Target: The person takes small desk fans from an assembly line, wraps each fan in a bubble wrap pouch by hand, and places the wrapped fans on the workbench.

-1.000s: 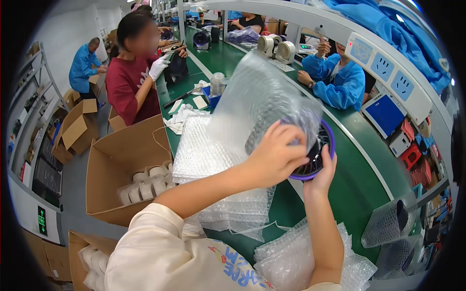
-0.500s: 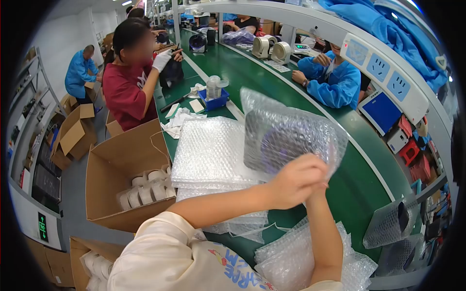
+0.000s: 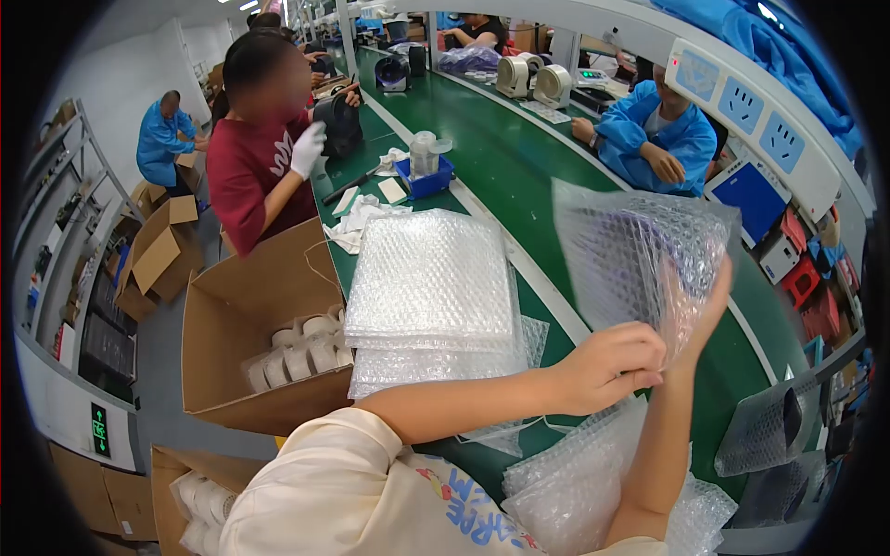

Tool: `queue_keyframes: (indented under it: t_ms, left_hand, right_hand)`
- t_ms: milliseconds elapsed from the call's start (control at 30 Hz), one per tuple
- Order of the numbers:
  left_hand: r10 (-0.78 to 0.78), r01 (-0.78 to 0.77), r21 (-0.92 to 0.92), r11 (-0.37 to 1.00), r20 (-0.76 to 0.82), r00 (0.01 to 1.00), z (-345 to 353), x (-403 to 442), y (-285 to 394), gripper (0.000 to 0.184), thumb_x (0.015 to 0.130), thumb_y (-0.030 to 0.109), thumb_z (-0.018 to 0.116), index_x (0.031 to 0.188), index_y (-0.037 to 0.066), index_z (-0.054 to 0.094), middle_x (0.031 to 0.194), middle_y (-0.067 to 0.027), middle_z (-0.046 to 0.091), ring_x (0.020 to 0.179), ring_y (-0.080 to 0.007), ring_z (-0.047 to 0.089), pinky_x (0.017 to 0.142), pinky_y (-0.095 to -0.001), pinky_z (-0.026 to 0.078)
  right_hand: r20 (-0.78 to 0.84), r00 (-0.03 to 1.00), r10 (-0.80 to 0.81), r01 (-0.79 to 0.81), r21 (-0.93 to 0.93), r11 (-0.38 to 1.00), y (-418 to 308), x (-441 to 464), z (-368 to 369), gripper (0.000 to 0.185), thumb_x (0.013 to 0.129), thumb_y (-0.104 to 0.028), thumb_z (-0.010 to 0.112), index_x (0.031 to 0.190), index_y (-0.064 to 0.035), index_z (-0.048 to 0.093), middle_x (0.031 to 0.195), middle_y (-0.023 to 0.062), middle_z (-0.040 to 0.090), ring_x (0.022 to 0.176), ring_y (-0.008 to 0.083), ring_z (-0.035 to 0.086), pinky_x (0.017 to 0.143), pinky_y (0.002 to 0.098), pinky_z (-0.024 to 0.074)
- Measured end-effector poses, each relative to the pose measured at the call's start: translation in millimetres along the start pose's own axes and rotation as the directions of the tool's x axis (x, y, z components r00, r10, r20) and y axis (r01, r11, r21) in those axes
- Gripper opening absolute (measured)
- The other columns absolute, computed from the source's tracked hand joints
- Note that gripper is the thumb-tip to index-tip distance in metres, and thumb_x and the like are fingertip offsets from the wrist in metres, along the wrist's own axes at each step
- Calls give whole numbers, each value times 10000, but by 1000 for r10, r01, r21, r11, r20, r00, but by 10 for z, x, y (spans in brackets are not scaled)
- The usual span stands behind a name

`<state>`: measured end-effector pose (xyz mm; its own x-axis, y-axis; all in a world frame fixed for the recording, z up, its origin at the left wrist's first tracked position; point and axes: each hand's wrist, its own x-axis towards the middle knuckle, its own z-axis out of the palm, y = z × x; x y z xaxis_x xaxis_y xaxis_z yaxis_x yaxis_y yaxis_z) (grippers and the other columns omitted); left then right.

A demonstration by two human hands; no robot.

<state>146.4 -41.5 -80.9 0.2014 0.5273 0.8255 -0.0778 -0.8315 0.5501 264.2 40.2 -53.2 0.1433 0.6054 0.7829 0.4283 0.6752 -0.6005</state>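
Observation:
A bubble-wrap bag (image 3: 612, 250) is up over the green bench at right, with a dark, purple-rimmed part showing blurrily through it. My right hand (image 3: 697, 310) is partly inside the bag's mouth, fingers wrapped round the part. Just below, my left hand (image 3: 616, 366) pinches the bag's lower edge near my right wrist. A stack of flat bubble-wrap bags (image 3: 431, 278) lies left of my hands. More loose bubble wrap (image 3: 579, 463) lies under my forearms.
Cartons (image 3: 269, 324) stand left, one holding white wrapped rolls. A blue tray (image 3: 428, 178) with a clear container sits ahead. Two bagged parts (image 3: 769, 426) lie right. A power strip (image 3: 742, 102) hangs upper right. Co-workers are at left and across the bench.
The bag has come down over the purple-rimmed part and moved right with my hands. My left hand went from the bag's upper part to its lower edge. The view shifted slightly.

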Motion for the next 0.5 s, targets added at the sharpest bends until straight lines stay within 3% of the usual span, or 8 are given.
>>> queue_keyframes:
  t_ms: [67,100,200,233,367,400,467,500]
  left_hand:
    - [-68,69,-37,997,27,997,22,2,-57,99,840,96,604,807,16,555,884,-86,550,805,-213,542,718,-305,432]
    - [-97,100,-52,994,45,994,17,27,-89,98,861,105,588,827,19,554,891,-83,555,814,-197,547,727,-295,436]
    - [-414,428,-462,777,139,900,-98,183,-67,121,919,149,521,912,31,550,920,-52,574,855,-138,550,749,-275,448]
    - [-373,401,-359,843,146,916,-233,270,-47,178,948,198,475,979,38,545,941,-33,586,882,-101,547,763,-265,454]
    - [-461,470,-251,846,98,882,-875,494,-123,150,909,161,542,992,39,567,931,-43,608,889,-122,579,787,-264,453]
    - [-517,530,-139,836,122,847,-1085,511,-208,164,902,161,555,1003,32,571,949,-44,610,906,-120,578,814,-266,445]
    - [-603,607,29,794,153,783,-1483,477,-497,196,899,172,565,1025,21,570,965,-34,611,949,-127,571,843,-270,435]
    - [-688,667,186,721,85,721,-1669,417,-669,219,880,184,580,1029,23,573,991,-56,619,958,-157,581,863,-301,433]
  right_hand:
    - [13,995,-100,99,-285,953,17,138,-161,608,667,-182,744,1192,-6,492,1119,173,540,1050,321,509,921,389,380]
    - [3,996,-85,81,-315,946,-46,199,-235,646,635,-195,749,1211,-55,492,1092,198,538,1038,352,507,913,401,385]
    - [0,999,49,-36,-682,730,52,349,-492,668,674,-225,722,1273,-112,450,1098,213,539,1056,376,499,917,425,384]
    - [-23,995,102,-87,-727,681,112,386,-564,679,687,-246,710,1294,-128,427,1117,218,529,1063,385,494,915,432,386]
    - [-52,917,397,-234,-874,426,434,468,-812,725,727,-324,668,1359,-173,347,1203,237,474,1092,418,476,923,452,390]
    - [-49,872,487,-247,-903,353,553,468,-874,736,734,-344,660,1370,-178,328,1227,242,457,1100,425,471,929,454,390]
    - [18,854,521,-165,-939,303,828,386,-933,686,734,-369,645,1328,-136,392,1249,244,431,1121,443,458,939,458,392]
    - [22,813,582,-176,-943,281,838,403,-937,674,732,-368,642,1314,-124,406,1232,248,440,1118,441,463,932,462,395]
